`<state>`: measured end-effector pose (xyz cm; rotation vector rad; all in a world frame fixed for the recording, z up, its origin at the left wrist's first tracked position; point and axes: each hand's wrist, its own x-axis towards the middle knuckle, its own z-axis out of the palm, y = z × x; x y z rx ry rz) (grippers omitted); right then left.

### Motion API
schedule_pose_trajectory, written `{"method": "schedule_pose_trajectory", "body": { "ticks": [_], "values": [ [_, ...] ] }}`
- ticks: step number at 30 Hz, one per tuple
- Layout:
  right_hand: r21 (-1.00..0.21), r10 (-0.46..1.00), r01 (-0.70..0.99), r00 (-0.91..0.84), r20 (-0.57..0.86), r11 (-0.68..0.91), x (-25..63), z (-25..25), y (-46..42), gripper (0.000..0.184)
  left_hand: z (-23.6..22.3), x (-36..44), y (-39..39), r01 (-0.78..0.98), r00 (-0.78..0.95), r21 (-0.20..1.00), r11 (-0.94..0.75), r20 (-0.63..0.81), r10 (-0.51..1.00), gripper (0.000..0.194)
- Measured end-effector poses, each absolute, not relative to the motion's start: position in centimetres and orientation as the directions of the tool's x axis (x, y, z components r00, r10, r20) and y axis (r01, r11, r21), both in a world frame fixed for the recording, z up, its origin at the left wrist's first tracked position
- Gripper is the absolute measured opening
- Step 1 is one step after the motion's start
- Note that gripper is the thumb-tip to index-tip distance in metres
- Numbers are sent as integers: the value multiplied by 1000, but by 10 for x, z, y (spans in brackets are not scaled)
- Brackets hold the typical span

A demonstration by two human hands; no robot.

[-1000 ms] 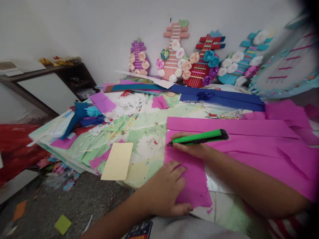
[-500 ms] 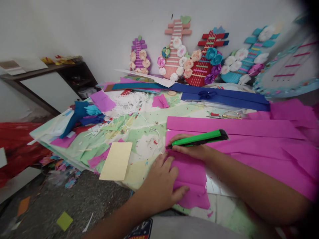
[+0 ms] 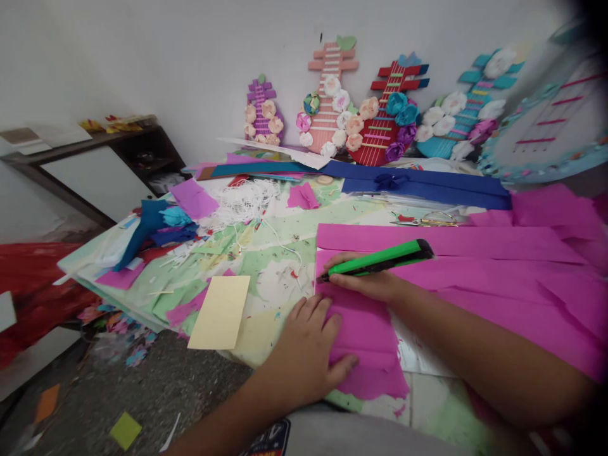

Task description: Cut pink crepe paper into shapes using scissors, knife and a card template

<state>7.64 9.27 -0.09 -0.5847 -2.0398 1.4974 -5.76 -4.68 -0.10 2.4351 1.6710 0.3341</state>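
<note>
My right hand (image 3: 368, 278) is closed around a green utility knife (image 3: 380, 258), its tip pointing left at the left edge of a long magenta crepe paper sheet (image 3: 475, 272). My left hand (image 3: 306, 351) lies flat with fingers stretched out, pressing down the near left end of that magenta paper (image 3: 365, 342). Both hands rest on a low worktable with a green patterned cover (image 3: 266, 266).
A cream card (image 3: 220, 311) lies left of my hands. Blue paper strips (image 3: 427, 183), white string (image 3: 247, 196), scissors (image 3: 430, 221) and paper scraps lie farther back. Several guitar-shaped paper crafts with flowers (image 3: 332, 101) lean on the wall. A dark shelf (image 3: 95, 145) stands left.
My left hand slid up and left along the magenta paper, closer to the knife hand. The right hand with the knife stayed nearly in place.
</note>
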Motion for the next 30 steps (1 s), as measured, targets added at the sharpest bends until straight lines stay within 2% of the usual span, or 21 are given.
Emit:
{"method": "schedule_pose_trajectory", "body": {
  "ticks": [6,13,19,24,30],
  "values": [
    [-952,582,36,-799,155,303,75,1,91,24,1,-56,-48,905,333,245,-346,94,938,48],
    [-930,659,60,-723,209,362,74,5,87,24,0,-57,-47,908,327,248,-337,83,941,47],
    [-975,652,56,-751,101,216,70,-5,86,25,1,-57,-46,901,330,272,-337,75,941,49],
    [-979,630,43,-771,95,200,69,-10,88,25,1,-59,-47,894,335,292,-340,68,940,51],
    [-954,604,71,-787,127,293,70,-6,87,24,0,-61,-47,898,341,277,-341,51,939,55]
  ]
}}
